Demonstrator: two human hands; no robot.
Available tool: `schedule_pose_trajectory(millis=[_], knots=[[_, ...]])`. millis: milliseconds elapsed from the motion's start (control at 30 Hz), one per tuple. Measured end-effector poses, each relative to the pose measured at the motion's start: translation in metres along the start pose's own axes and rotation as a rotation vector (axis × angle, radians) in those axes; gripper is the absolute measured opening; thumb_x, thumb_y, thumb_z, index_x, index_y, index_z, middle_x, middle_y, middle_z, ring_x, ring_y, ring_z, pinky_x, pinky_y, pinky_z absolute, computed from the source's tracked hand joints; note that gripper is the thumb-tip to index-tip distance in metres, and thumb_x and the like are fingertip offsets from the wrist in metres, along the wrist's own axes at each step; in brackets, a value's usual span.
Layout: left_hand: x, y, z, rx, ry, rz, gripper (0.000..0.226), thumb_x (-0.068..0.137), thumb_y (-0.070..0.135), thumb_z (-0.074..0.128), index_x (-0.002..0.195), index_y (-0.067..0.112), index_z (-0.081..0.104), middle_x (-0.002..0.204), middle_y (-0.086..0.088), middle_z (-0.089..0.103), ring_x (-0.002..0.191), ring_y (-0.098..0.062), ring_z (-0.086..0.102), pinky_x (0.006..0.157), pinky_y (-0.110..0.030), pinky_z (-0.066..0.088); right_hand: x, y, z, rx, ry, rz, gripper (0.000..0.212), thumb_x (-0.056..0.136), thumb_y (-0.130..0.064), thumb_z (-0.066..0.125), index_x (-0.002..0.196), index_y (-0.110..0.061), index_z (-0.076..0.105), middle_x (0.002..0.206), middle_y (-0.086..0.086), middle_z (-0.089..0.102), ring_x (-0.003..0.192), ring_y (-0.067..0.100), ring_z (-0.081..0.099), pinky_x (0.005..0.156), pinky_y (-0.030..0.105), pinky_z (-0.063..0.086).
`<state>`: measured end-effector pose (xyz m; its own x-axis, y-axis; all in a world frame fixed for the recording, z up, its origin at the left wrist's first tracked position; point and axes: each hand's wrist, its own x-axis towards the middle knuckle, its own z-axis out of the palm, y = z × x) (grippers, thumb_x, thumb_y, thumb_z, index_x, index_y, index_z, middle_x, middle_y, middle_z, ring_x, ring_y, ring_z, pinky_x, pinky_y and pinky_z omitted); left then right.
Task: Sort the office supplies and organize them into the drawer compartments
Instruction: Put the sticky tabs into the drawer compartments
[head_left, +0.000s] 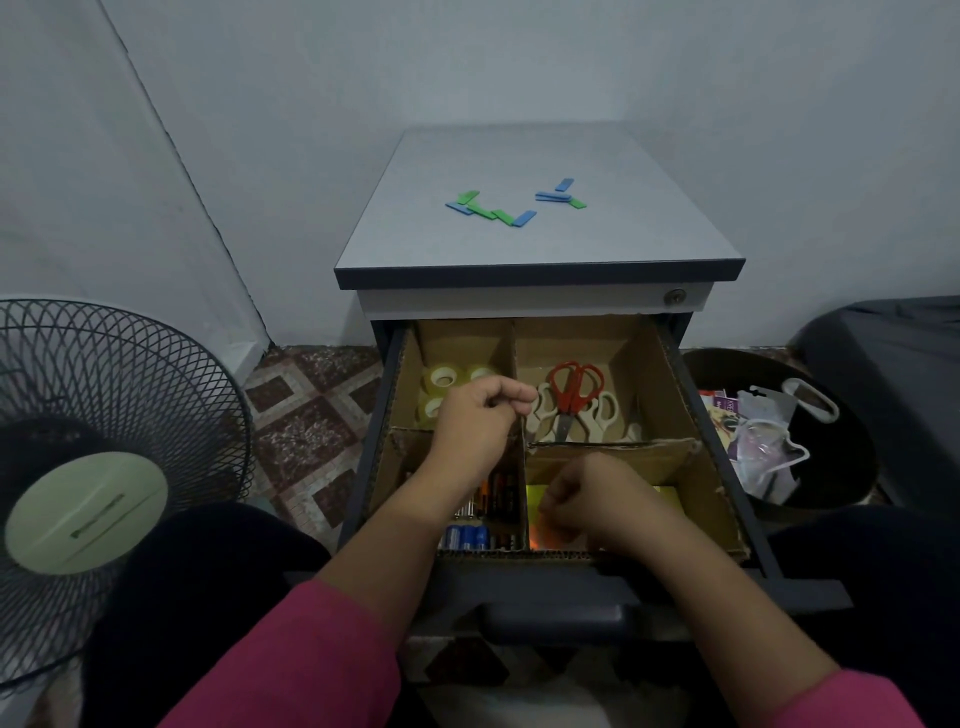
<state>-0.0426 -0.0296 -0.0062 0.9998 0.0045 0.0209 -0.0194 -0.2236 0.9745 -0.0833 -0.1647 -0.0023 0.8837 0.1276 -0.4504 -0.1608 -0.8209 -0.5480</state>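
The open drawer (698, 431) holds a cardboard divider with several compartments. Tape rolls (440, 378) lie at the back left, scissors (574, 392) with red and cream handles at the back right, batteries (470, 535) at the front left, yellow and orange sticky notes (540, 535) at the front right. My left hand (475, 421) hovers over the middle divider with fingers curled; nothing shows in it. My right hand (587, 499) reaches down into the sticky-note compartment, fingers bent on the notes; its grip is hidden. Blue and green flat clips (493, 208) lie scattered on the cabinet top (623, 239).
A standing fan (93, 457) is at the left on the patterned floor. A dark waste bin (779, 441) with plastic bags and wrappers stands at the right of the cabinet. A dark covered object (893, 353) sits at the far right. White walls are behind.
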Motion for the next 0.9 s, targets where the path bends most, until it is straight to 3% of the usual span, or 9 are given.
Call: schedule_pose_trajectory(millis=[100, 200, 267, 367, 567, 900], knots=[[0.0001, 0.0001, 0.0003, -0.002, -0.003, 0.008, 0.031, 0.089, -0.008, 0.047, 0.088, 0.014, 0.070, 0.087, 0.004, 0.066, 0.091, -0.003, 0.060, 0.072, -0.007, 0.044, 0.0025, 0.0011, 0.0040, -0.047, 0.024, 0.002, 0.014, 0.090, -0.016, 0.060, 0.089, -0.013, 0.074, 0.091, 0.007, 0.073, 0.086, 0.018, 0.069, 0.080, 0.033, 0.057], [-0.0006, 0.0008, 0.0003, -0.018, -0.010, 0.005, 0.031, 0.090, -0.008, 0.047, 0.087, 0.013, 0.070, 0.088, 0.004, 0.066, 0.093, -0.005, 0.060, 0.065, -0.003, 0.045, 0.0059, 0.0026, 0.0075, -0.096, 0.043, 0.010, 0.017, 0.089, -0.018, 0.060, 0.090, -0.010, 0.075, 0.091, 0.009, 0.072, 0.086, 0.021, 0.068, 0.081, 0.036, 0.056], [-0.0007, 0.0003, 0.0003, -0.011, -0.009, 0.005, 0.031, 0.090, -0.008, 0.047, 0.088, 0.013, 0.070, 0.089, 0.005, 0.066, 0.095, -0.007, 0.060, 0.068, -0.005, 0.045, 0.0080, 0.0035, 0.0089, -0.123, 0.056, 0.009, 0.018, 0.089, -0.020, 0.059, 0.090, -0.011, 0.075, 0.092, 0.008, 0.071, 0.086, 0.020, 0.067, 0.081, 0.037, 0.056], [0.0001, 0.0002, 0.0010, -0.011, 0.000, 0.002, 0.031, 0.089, -0.008, 0.047, 0.088, 0.013, 0.070, 0.087, 0.005, 0.066, 0.096, -0.008, 0.061, 0.076, -0.009, 0.044, 0.0096, 0.0051, 0.0096, -0.156, 0.060, 0.004, 0.016, 0.087, -0.019, 0.060, 0.090, -0.015, 0.075, 0.095, 0.006, 0.071, 0.088, 0.019, 0.066, 0.082, 0.035, 0.056], [0.0003, -0.0007, 0.0004, -0.004, -0.008, -0.002, 0.030, 0.090, -0.008, 0.047, 0.090, 0.012, 0.070, 0.090, 0.005, 0.067, 0.096, -0.006, 0.060, 0.075, -0.008, 0.043, 0.0089, 0.0049, 0.0068, -0.255, 0.001, -0.024, 0.024, 0.081, -0.010, 0.066, 0.081, -0.034, 0.063, 0.106, -0.001, 0.062, 0.098, 0.016, 0.060, 0.080, 0.027, 0.051], [0.0011, -0.0019, 0.0006, 0.013, -0.009, 0.000, 0.032, 0.090, -0.006, 0.047, 0.090, 0.016, 0.070, 0.089, 0.003, 0.067, 0.091, -0.005, 0.061, 0.069, -0.005, 0.044, 0.0103, 0.0051, 0.0086, -0.337, -0.020, -0.059, 0.027, 0.082, -0.008, 0.062, 0.088, -0.034, 0.063, 0.095, -0.006, 0.053, 0.095, 0.015, 0.059, 0.081, 0.030, 0.052]])
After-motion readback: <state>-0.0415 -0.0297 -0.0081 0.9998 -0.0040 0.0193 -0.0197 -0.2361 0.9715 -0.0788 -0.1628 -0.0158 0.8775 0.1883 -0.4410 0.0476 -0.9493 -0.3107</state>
